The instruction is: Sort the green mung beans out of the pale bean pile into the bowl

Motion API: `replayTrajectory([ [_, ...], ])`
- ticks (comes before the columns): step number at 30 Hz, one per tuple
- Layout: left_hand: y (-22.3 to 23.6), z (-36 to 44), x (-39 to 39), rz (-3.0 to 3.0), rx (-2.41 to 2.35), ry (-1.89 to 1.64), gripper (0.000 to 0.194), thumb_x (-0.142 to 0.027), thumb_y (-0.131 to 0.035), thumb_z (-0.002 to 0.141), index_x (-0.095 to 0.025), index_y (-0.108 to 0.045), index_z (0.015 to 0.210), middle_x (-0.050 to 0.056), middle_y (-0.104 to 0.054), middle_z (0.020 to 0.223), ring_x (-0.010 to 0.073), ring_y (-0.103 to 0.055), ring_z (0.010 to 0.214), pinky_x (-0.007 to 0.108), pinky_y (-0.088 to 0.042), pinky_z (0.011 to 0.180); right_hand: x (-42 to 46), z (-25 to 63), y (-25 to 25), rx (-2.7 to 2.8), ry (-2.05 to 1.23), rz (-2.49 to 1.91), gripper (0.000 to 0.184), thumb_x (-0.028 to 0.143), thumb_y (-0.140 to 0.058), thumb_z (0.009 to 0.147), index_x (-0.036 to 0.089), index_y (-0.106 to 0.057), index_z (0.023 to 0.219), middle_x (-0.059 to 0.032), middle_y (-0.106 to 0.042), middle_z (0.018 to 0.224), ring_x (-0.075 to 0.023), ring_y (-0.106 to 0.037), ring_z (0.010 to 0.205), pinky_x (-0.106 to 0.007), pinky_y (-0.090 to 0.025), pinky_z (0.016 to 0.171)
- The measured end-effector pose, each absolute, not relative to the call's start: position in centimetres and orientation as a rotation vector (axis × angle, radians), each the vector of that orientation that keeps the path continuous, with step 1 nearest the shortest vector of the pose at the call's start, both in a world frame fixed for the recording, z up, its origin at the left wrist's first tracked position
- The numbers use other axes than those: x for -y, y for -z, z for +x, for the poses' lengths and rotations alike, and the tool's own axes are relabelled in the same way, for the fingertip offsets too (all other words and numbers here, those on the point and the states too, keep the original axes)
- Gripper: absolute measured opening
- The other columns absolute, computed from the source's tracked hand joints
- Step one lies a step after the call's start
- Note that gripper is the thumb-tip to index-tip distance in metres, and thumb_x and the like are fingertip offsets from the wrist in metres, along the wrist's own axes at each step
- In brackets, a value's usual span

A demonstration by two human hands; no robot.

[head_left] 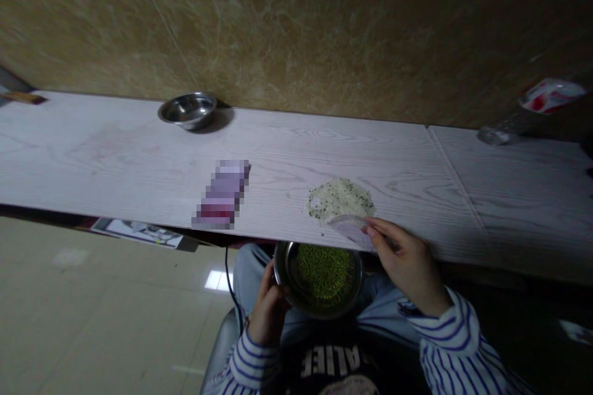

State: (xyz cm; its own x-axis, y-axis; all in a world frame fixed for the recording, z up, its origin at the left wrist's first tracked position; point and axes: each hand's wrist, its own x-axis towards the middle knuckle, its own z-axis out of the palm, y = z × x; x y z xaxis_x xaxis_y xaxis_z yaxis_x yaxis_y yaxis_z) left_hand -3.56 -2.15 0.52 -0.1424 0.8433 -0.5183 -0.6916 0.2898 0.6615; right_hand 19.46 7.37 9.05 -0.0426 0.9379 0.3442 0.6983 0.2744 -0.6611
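My left hand (270, 303) is closed on the rim of a metal bowl (356, 302), held in my lap just below the table edge. Inside the bowl lie many small green beans (324, 271), which look like mung beans. My right hand (403, 253) pinches a thin, pale, see-through protractor-like half disc (349, 226). Its curved edge touches the near side of a pile of white grains mixed with green beans (341, 195) on the table. A few loose bits lie beside the pile, near the table's front edge.
On the white wood-grain table (278, 142), an empty metal bowl (189, 112) stands by the wall at back left. A pixelated flat item (222, 194) lies left of the pile. A clear bottle with a red label (532, 108) leans at back right. An open drawer (143, 233) sits beneath.
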Motion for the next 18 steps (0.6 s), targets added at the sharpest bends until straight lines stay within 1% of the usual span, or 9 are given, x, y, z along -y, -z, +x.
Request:
replayTrajectory([
  [4, -0.3, -3.5, 2.2, 0.169, -1.089, -1.336, 0.056, -0.023, -0.072, 0.067, -0.026, -0.068, 0.122, 0.005, -0.074, 0.100, 0.0231, -0.063, 0.079, 0.029, -0.048, 0.062, -7.5, 20.3, -8.7, 1.756, -0.425, -1.527, 0.028, 0.033, -0.059, 0.093, 0.017, -0.079, 0.106, -0.0112, -0.082, 0.099, -0.0254, -0.079, 0.089, -0.034, -0.065, 0.080],
  [8, -0.2, -3.6, 2.2, 0.215, -1.055, -1.379, 0.055, -0.023, -0.074, 0.065, -0.026, -0.070, 0.120, 0.004, -0.074, 0.096, 0.0217, -0.061, 0.075, 0.028, -0.045, 0.057, -7.6, 20.0, -8.7, 1.754, -0.426, -1.515, 0.028, 0.033, -0.060, 0.093, 0.017, -0.079, 0.107, -0.0110, -0.082, 0.100, -0.0261, -0.079, 0.090, -0.036, -0.065, 0.082],
  [12, -0.1, -3.7, 2.2, 0.207, -1.050, -1.370, 0.055, -0.021, -0.072, 0.067, -0.026, -0.071, 0.121, 0.004, -0.073, 0.092, 0.0208, -0.060, 0.070, 0.027, -0.042, 0.052, -7.6, 19.4, -9.1, 1.795, -0.420, -1.469, 0.026, 0.031, -0.060, 0.092, 0.019, -0.080, 0.104, -0.0102, -0.082, 0.099, -0.0255, -0.079, 0.089, -0.035, -0.065, 0.081],
  [14, -0.1, -3.7, 2.3, 0.176, -1.060, -1.366, 0.056, -0.021, -0.072, 0.067, -0.026, -0.070, 0.122, 0.006, -0.074, 0.098, 0.0230, -0.063, 0.076, 0.028, -0.045, 0.056, -7.5, 19.2, -9.3, 1.821, -0.422, -1.456, 0.025, 0.030, -0.060, 0.093, 0.019, -0.080, 0.104, -0.0099, -0.082, 0.099, -0.0248, -0.079, 0.088, -0.035, -0.065, 0.081],
  [16, -0.1, -3.6, 2.3, 0.156, -1.071, -1.368, 0.055, -0.021, -0.072, 0.066, -0.027, -0.070, 0.121, 0.006, -0.075, 0.103, 0.0249, -0.064, 0.083, 0.031, -0.050, 0.063, -7.4, 19.2, -9.4, 1.839, -0.430, -1.452, 0.025, 0.030, -0.060, 0.094, 0.019, -0.079, 0.105, -0.0095, -0.082, 0.099, -0.0241, -0.079, 0.087, -0.035, -0.065, 0.081],
  [18, -0.2, -3.5, 2.3, 0.159, -1.069, -1.372, 0.055, -0.022, -0.072, 0.066, -0.026, -0.070, 0.120, 0.006, -0.074, 0.104, 0.0254, -0.064, 0.085, 0.034, -0.052, 0.069, -7.3, 19.3, -9.5, 1.849, -0.438, -1.447, 0.025, 0.030, -0.060, 0.094, 0.019, -0.079, 0.105, -0.0094, -0.082, 0.100, -0.0238, -0.079, 0.088, -0.035, -0.065, 0.081],
])
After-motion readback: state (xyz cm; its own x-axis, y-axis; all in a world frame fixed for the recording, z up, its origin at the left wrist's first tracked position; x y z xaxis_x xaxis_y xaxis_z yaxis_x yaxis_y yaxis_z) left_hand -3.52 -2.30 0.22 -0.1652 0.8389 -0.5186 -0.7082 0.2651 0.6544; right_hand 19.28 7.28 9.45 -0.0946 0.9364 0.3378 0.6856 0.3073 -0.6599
